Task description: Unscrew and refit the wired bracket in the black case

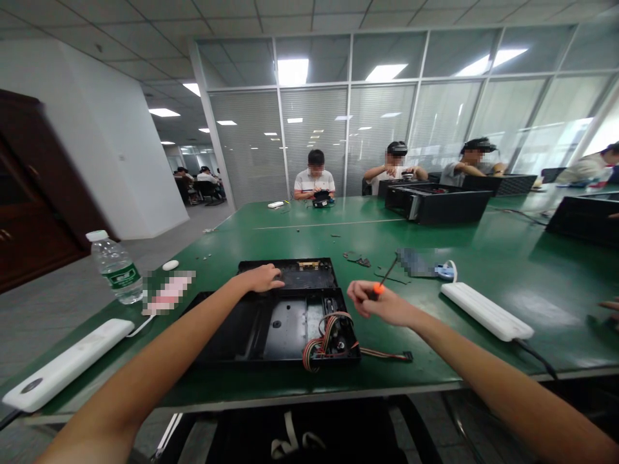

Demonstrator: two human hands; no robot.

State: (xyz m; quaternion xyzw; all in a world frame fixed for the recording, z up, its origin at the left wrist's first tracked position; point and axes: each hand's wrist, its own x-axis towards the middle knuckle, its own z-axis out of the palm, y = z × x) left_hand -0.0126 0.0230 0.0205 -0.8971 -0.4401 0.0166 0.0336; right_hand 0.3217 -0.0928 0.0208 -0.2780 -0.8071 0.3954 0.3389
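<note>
White plastic makes up the left power strip (pixel 72 364), lying along the table's left side, its black cord running over the edge. Just beyond stands a capped water bottle (pixel 120 274), with a small white oval object (pixel 170 265) to its right. The left hand (pixel 261 278) lies over the hinged-looking rear panel (pixel 309 276) of a shallow black casing (pixel 251 332); whether it grips the panel I cannot tell. The casing sits near the table's front edge, a striped wire bundle (pixel 331 332) spilling from its right end onto the green tabletop (pixel 309 383), where a black connector (pixel 407 356) rests. Right of the casing, the right hand (pixel 382 304) is clenched around an orange-handled screwdriver (pixel 378 289), shaft angled up and away. Dark scraps (pixel 358 260) lie beyond it. Open green surface separates this hand from the right power strip (pixel 486 311); farther back, a large black computer case (pixel 438 201) blocks the reach toward seated co-workers.
</note>
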